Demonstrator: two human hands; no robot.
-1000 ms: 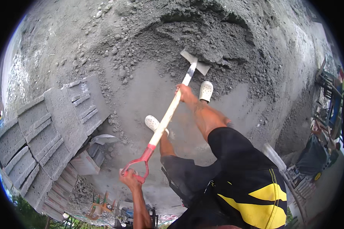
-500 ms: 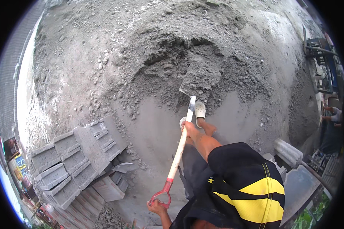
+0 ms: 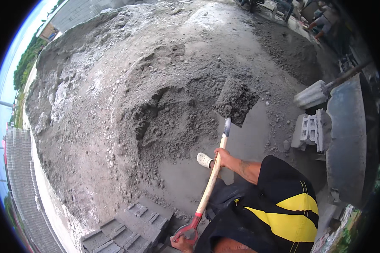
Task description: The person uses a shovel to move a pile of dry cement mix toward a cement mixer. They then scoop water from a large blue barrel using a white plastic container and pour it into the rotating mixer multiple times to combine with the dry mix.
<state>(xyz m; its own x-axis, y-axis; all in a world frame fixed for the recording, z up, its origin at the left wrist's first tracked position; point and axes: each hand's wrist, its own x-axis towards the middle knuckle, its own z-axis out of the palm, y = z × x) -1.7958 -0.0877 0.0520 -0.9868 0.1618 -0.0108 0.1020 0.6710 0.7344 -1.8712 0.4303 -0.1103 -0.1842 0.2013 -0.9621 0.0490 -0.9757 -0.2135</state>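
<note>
Both my hands are closed on a shovel (image 3: 210,183) with a pale wooden shaft and a red D-shaped handle. My left hand (image 3: 181,243) grips the red handle near the lower edge. Further down the shaft, close to the blade, my right hand (image 3: 223,157) is wrapped round the wood. The blade carries a heap of damp grey sandy mix (image 3: 236,101), which hides most of its metal. Left of the blade lies a dug-into mound of the same grey material (image 3: 169,114). A cream clog (image 3: 204,160) is on my foot beside the shaft.
Grey concrete blocks (image 3: 128,230) are stacked at the lower left. On the right are a hollow block (image 3: 310,128), a ribbed pale cylinder (image 3: 311,95) and a large grey metal panel (image 3: 346,139). Another person (image 3: 325,21) is at the upper right, near machinery. Block stacks (image 3: 23,168) line the far left.
The loaded blade has come out of the mound and swung to the right, with both hands still on the shovel. My view has turned rightward, and the right-side blocks and panel show more fully.
</note>
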